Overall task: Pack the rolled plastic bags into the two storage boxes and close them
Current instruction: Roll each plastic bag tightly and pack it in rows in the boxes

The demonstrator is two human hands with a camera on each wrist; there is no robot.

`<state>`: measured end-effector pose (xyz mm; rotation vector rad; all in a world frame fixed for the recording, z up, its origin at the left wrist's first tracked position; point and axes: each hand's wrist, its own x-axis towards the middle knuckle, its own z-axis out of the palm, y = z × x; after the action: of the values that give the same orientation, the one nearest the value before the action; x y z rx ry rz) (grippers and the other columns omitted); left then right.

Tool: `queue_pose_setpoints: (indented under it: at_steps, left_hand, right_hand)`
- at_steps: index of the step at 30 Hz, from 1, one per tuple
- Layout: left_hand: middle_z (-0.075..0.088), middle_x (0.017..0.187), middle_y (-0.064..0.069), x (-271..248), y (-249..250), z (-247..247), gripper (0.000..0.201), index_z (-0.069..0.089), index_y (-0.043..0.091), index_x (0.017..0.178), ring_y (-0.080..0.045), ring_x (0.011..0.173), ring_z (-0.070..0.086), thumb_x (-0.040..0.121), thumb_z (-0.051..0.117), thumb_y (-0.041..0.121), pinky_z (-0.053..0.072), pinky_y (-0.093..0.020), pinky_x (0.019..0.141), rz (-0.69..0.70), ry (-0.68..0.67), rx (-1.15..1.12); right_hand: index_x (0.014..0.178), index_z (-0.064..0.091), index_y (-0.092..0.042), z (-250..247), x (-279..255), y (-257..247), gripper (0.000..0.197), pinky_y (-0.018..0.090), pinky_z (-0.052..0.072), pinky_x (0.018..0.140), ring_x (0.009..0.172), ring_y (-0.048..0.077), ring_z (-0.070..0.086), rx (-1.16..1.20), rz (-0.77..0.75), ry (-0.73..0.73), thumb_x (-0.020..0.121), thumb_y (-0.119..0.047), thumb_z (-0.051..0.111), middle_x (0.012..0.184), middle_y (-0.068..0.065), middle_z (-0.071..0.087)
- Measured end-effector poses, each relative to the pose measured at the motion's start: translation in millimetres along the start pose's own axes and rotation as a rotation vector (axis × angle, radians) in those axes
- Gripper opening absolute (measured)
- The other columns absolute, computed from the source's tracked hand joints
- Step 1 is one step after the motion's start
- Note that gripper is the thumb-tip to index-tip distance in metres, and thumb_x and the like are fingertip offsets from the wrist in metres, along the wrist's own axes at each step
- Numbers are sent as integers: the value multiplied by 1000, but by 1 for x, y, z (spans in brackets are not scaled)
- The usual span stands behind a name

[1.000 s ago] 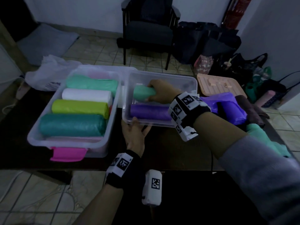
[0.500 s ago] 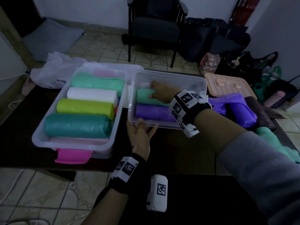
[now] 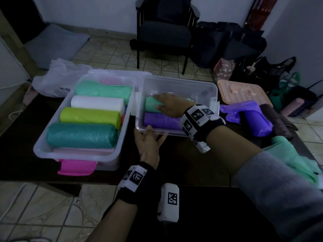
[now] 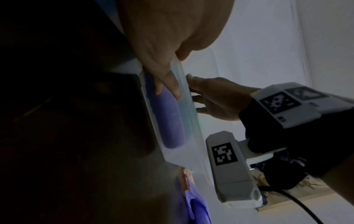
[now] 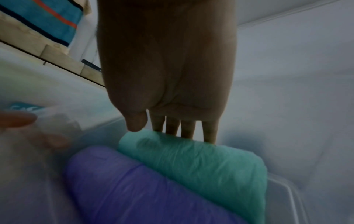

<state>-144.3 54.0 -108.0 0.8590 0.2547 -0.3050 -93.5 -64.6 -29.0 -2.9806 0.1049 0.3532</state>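
My right hand point(image 3: 172, 105) presses flat, straight fingers on the mint roll point(image 5: 201, 160) inside the small box point(image 3: 201, 88). My left hand point(image 3: 148, 145) grips that box's near rim, thumb over it.

Storage boxes: two, both open, side by side on the worktop point(image 3: 174, 165). Left box point(image 3: 43, 145) holds four full rolls in plain view: one mint, one white, one yellow-green, one dark teal; pink material shows at its near and far ends, count uncertain. Right box point(image 3: 206, 88) holds two rolls: one mint point(image 3: 151, 105), one purple point(image 3: 160, 120). Loose on the worktop at right: one purple roll point(image 3: 257, 122), one mint bag point(image 3: 293, 154). Lids: one peach point(image 3: 244, 91). Hands: two.
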Motion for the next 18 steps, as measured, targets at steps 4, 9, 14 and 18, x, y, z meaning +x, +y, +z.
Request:
queue_pose_setpoints:
  at_steps: [4,9,14,18]
  left_hand:
    - [49,135,-18,0,0,2,43,36,18,141,-29,106,58,99,38,7,60,-33,67,-1,21,7]
    - [50,133,-18,4,4,9,42,37,15,140,-30,107,59,99,39,7,59,-30,64,-9,48,38]
    - [47,136,-16,5,12,23,46,33,17,144,-27,101,59,99,40,6,59,-32,70,-33,59,29]
    - [44,136,-16,12,19,35,43,36,11,141,-16,77,57,98,43,8,55,-32,75,-45,110,61]
  right_hand:
    - [148,23,-17,4,-13,5,53,42,23,114,140,24,27,73,-14,121,99,-28,40,154,5,26]
    - [126,55,-16,0,-48,32,36,36,36,101,121,22,44,76,78,613,92,-8,46,128,5,54]
    - [142,29,-6,11,-73,68,55,42,34,105,129,32,36,311,419,588,90,-8,45,141,17,37]
    - [131,43,0,19,-79,86,36,20,36,77,119,27,50,551,459,443,98,-14,40,131,17,51]
